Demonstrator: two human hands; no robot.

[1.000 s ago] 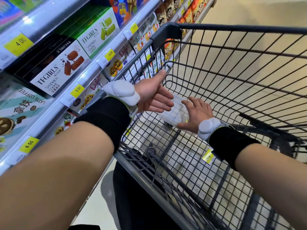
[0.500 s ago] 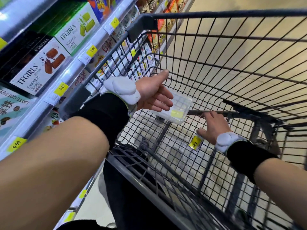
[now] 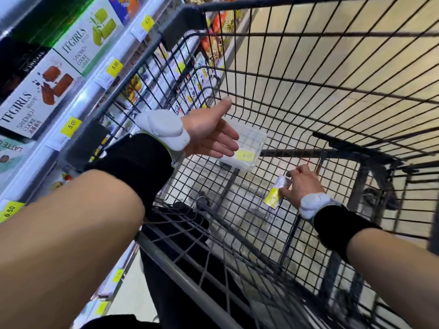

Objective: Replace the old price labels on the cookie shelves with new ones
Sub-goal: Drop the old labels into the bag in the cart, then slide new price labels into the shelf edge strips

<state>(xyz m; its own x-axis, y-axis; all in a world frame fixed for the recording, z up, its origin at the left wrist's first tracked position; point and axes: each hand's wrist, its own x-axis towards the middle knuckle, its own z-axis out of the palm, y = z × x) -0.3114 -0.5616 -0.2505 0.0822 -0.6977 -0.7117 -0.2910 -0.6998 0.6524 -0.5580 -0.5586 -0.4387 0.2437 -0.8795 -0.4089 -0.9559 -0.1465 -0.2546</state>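
Note:
My right hand (image 3: 299, 185) is low inside the wire shopping cart (image 3: 308, 96), fingers closed on a yellow and white price label (image 3: 276, 193) near the cart floor. My left hand (image 3: 209, 131) hovers open, palm up, over the cart's left side, holding nothing. Just beyond its fingers a clear plastic box (image 3: 247, 150) with a yellow label inside rests in the cart. On the shelf rail at left sit yellow price labels: 5.00 (image 3: 70, 125), another 5.00 (image 3: 114, 66) and 6.50 (image 3: 10, 211).
Cookie shelves run along the left with TFGIRLS sandwich cookie boxes (image 3: 35, 96) and a green box (image 3: 92, 41). The cart's grey handle bar (image 3: 180, 279) crosses below my forearms. Beige tiled floor (image 3: 332, 20) lies beyond the cart.
My right hand has moved from the clear box down and right to the cart floor, with the yellow label in it. My left hand has stayed open. The view has shifted left and down.

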